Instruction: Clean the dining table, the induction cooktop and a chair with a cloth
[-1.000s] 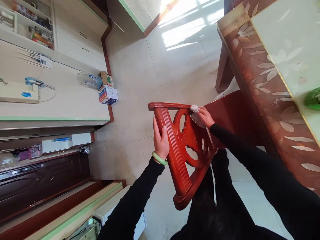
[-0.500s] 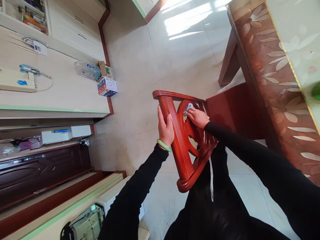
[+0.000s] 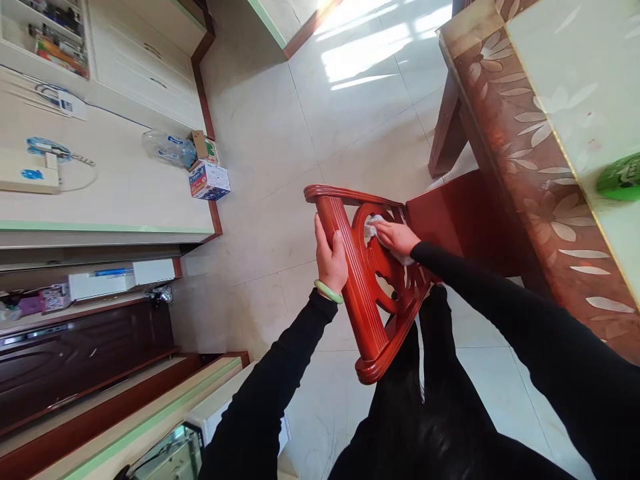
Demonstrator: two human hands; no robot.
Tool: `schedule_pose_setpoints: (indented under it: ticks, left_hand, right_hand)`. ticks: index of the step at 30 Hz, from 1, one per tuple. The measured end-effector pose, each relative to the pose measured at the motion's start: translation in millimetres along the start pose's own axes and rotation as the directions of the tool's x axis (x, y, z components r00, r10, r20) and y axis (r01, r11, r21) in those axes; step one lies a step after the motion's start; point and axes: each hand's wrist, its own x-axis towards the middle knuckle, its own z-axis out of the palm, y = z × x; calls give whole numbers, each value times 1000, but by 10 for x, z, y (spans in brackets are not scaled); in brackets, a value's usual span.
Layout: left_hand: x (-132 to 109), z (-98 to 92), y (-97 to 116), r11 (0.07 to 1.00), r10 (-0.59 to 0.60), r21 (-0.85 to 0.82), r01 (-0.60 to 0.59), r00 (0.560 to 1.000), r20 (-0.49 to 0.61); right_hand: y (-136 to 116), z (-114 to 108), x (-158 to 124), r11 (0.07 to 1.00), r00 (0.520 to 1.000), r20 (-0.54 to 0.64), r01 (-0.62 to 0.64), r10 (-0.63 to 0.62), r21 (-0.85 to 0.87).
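A red wooden chair (image 3: 350, 280) with a carved, openwork backrest stands in front of me. My left hand (image 3: 332, 261), with a green bangle at the wrist, grips the ribbed top rail, thumb on the near face and fingers over the edge. My right hand (image 3: 397, 239) presses a whitish cloth (image 3: 371, 228) onto the curved carving in the upper part of the backrest. Part of the cloth also shows beneath the palm. The red seat reaches under the table edge.
At the right, a floral-covered table (image 3: 540, 160) bears a green bottle (image 3: 623, 178). Boxes (image 3: 210, 180) and a plastic bottle (image 3: 170, 148) sit at the left counter's edge. My legs are close below the chair.
My right hand has slid slightly down the carving with the cloth, and more cloth shows under the palm. The view has shifted a little, bringing more of the green bottle into sight.
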Motion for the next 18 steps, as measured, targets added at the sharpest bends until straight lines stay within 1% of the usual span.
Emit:
schedule_pose_setpoints:
  ticks: [2, 4, 6, 7, 8, 9, 10, 11, 12, 13, 14, 16, 18]
  left_hand:
    - [2, -1, 1, 1000, 4, 3, -4, 1000, -1]
    - [2, -3, 6, 1000, 5, 6, -5, 1000, -1]
    - [2, -5, 14, 1000, 1, 12, -1, 1000, 5]
    - [1, -7, 17, 1000, -2, 15, 2, 1000, 10]
    - [1, -8, 19, 1000, -4, 19, 4, 1000, 12]
    - [1, -9, 21, 1000, -6, 21, 6, 1000, 12]
    - [0, -10, 23, 1000, -7, 23, 7, 1000, 10]
    - [0, -10, 24, 1000, -8, 24, 8, 1000, 8]
    - [-1, -10, 26, 1000, -9, 25, 8, 1000, 6]
    - [-1, -10, 29, 1000, -9, 25, 8, 1000, 4]
    - [0, -10, 33, 1000, -7, 24, 7, 1000, 4]
    - [3, -11, 42, 1000, -4, 23, 4, 1000, 2]
    - [7, -15, 49, 1000, -16, 27, 16, 1000, 3]
  right_hand:
    - [140, -18, 132, 999, 1000, 21, -11, 12, -46]
    - [91, 9, 149, 997, 997, -22, -68, 67, -48]
    - [-118, 62, 62, 988, 983, -101, -151, 152, 18]
    - [-253, 84, 0, 980, 973, -123, -185, 194, 78]
    - [-389, 95, -58, 962, 962, -128, -219, 241, 163]
    - [-511, 91, -101, 919, 944, -110, -270, 311, 286]
    - [-609, 67, -119, 840, 914, -68, -334, 399, 427]
    - [-678, 23, -104, 727, 871, -10, -403, 491, 556]
    - [-716, -39, -53, 600, 818, 52, -461, 573, 654]
    - [-730, -114, 33, 494, 771, 105, -499, 629, 712]
    - [-727, -197, 148, 412, 735, 150, -523, 662, 746]
    - [-714, -356, 421, 260, 684, 237, -539, 690, 801]
    - [-741, -467, 659, 22, 628, 382, -537, 678, 843]
